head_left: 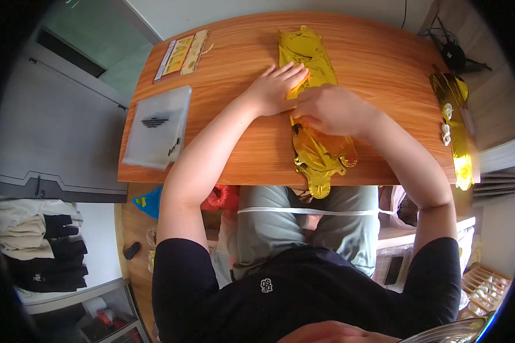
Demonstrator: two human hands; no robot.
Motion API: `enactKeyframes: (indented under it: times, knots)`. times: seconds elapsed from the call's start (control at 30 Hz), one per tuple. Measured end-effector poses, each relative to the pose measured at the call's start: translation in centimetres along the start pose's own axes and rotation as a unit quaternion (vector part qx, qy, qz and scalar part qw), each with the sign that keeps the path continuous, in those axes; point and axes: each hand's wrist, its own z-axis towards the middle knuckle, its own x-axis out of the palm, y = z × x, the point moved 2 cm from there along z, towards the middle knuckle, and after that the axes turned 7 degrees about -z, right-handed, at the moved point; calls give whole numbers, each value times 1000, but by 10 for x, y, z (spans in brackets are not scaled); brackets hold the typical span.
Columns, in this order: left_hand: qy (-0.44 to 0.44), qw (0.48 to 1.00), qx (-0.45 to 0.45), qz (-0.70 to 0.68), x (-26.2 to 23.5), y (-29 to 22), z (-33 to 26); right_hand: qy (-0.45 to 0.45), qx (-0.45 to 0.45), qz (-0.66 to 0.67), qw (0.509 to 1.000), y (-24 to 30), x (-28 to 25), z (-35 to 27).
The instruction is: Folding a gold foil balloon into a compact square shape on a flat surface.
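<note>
Left hand (273,94) spread flat, right hand (332,110) curled, grip unclear, on gold foil (317,160); wooden table (383,63), grey door (63,126) leftward.

This seems a room in a home: beneath the hands (273,91) is a wooden desk (377,68), and farther left of them there are a grey door (63,131), a pile of clothes (31,237) and a dark shoe (133,250) on the floor (136,274).

One wide, head-worn fisheye view looks steeply down from near above the bench (383,63) and both hands (276,91).
</note>
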Motion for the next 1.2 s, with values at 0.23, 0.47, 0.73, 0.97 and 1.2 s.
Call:
enactKeyframes:
  times: [0.23,0.47,0.73,0.97,1.2]
  knots:
    - [-19,1000,22,9,7,7,4,-129,-103,-157,974,11,29,-2]
    - [-16,993,-5,-118,-1,8,5,-155,-101,-140,973,14,36,-11]
    - [-21,989,-18,-145,1,10,9,-173,-88,-104,976,21,42,-18]
    - [-60,980,-3,-188,0,14,12,-205,-87,-72,972,21,48,-18]
    - [-57,991,-82,-90,-3,18,7,-207,-105,-74,970,22,47,-18]
